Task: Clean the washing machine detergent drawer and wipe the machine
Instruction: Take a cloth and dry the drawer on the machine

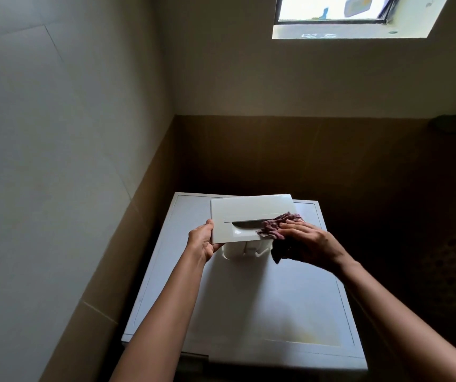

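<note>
Looking down from the head view, the detergent drawer (249, 219) stands at the far end of the washing machine (262, 299) top, front panel up. The left hand (203, 239) grips the panel's left edge, fingers curled behind. The right hand (308, 238) presses a dark red cloth (276, 226) against the panel's right end, fingers fairly straight, close together. The drawer is probably light, stiff, slick plastic, best held by its edges.

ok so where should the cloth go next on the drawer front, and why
Probably sweep the cloth left across the front of the drawer and into the handle recess. The right hand presses it only on the right end, while the left hand grips the left edge, leaving the rest uncovered.
</note>
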`<action>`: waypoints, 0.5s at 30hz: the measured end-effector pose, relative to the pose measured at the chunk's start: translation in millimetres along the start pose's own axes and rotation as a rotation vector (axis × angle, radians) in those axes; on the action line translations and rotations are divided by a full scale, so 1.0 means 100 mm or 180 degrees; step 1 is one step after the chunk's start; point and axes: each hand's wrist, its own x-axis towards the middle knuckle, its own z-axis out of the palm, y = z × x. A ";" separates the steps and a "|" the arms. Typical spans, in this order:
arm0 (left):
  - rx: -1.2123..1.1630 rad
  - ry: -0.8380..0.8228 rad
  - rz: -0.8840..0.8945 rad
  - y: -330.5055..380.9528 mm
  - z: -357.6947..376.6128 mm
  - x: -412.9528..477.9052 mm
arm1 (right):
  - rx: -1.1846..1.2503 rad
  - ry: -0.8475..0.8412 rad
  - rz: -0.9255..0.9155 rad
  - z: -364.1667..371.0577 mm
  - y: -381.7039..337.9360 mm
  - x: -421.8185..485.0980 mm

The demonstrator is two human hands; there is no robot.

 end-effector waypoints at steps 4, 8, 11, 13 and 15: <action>-0.0154 -0.0047 -0.0140 0.02 -0.02 0.00 | 0.0311 0.0737 0.0905 -0.21 0.01 0.02; -0.0199 -0.0170 -0.0198 0.00 -0.06 0.00 | 0.0785 0.2672 0.2889 -0.48 -0.19 0.41; -0.0212 -0.0231 -0.0216 -0.02 -0.08 -0.01 | 0.1404 0.2690 0.3027 -0.57 -0.29 0.78; -0.0197 -0.0243 -0.0243 -0.03 -0.08 0.00 | 0.1330 0.1864 0.2659 -0.43 -0.34 0.95; -0.0188 -0.0240 -0.0273 -0.01 -0.08 0.00 | 0.1058 0.0594 0.2206 -0.09 -0.33 1.05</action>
